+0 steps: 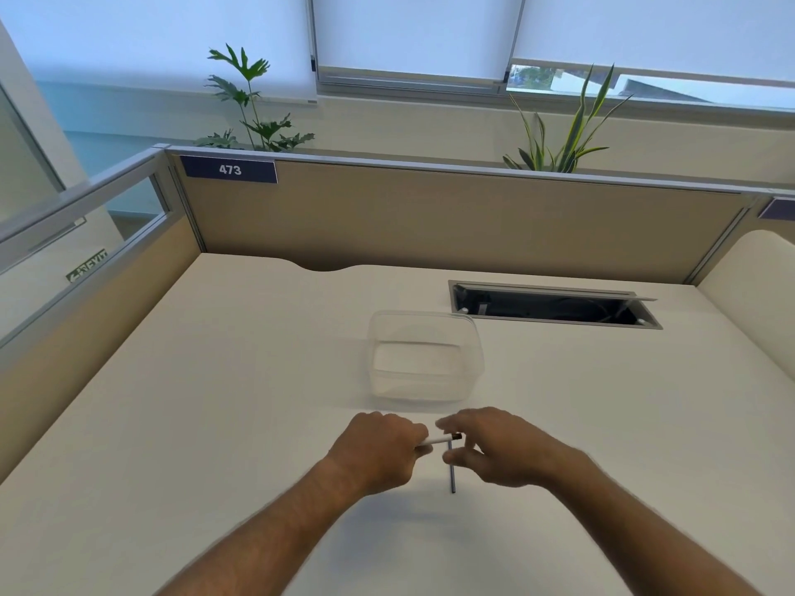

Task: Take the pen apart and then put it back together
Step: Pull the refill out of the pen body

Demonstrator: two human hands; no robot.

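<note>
My left hand [378, 451] is closed around the white pen barrel [436, 441], which points right and ends in a small dark tip. My right hand [494, 449] hovers just right of that tip with its fingers spread; whether they touch the tip is hard to tell. A thin dark refill [452, 471] runs from under the barrel toward me, and its far end is hidden between my hands. Whether it lies on the desk or is held is unclear.
A clear plastic container [423, 354] stands on the cream desk [215, 402] just beyond my hands. An open cable hatch [555, 305] sits at the back right. Beige partition walls close the desk at the back and on the left.
</note>
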